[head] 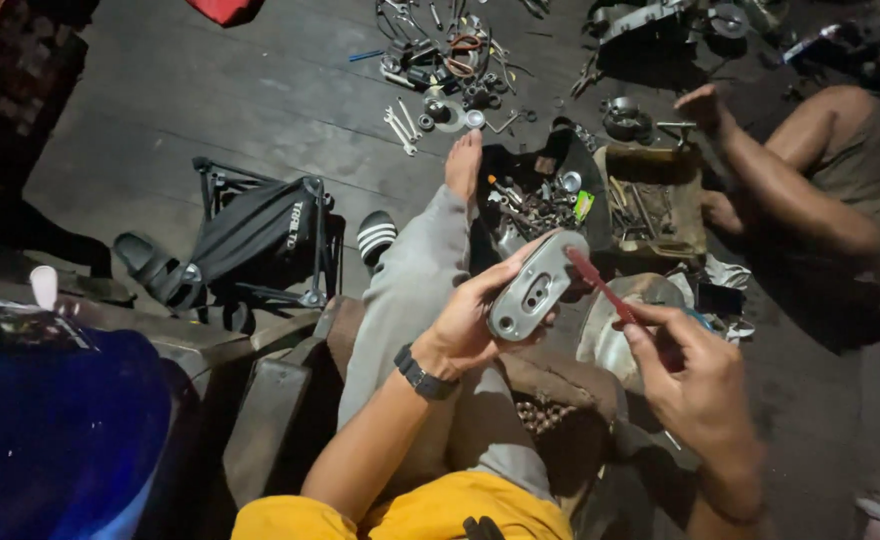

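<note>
My left hand (470, 320) grips a grey metal engine cover (534, 287) with oval openings, held up over my knee. A black watch (425, 375) sits on that wrist. My right hand (695, 375) holds a red-handled brush (600, 285) whose tip touches the upper end of the cover. My leg in grey trousers (410, 290) stretches forward, bare foot (464, 160) on the concrete floor.
A black tray of bolts and small parts (540, 205) and a wooden box (655, 200) lie ahead. Wrenches and tools (440, 70) are scattered farther off. Another person's arm (780, 175) reaches in at right. A folded black stool (260, 235), sandals (375, 238) and a blue object (50, 430) are at left.
</note>
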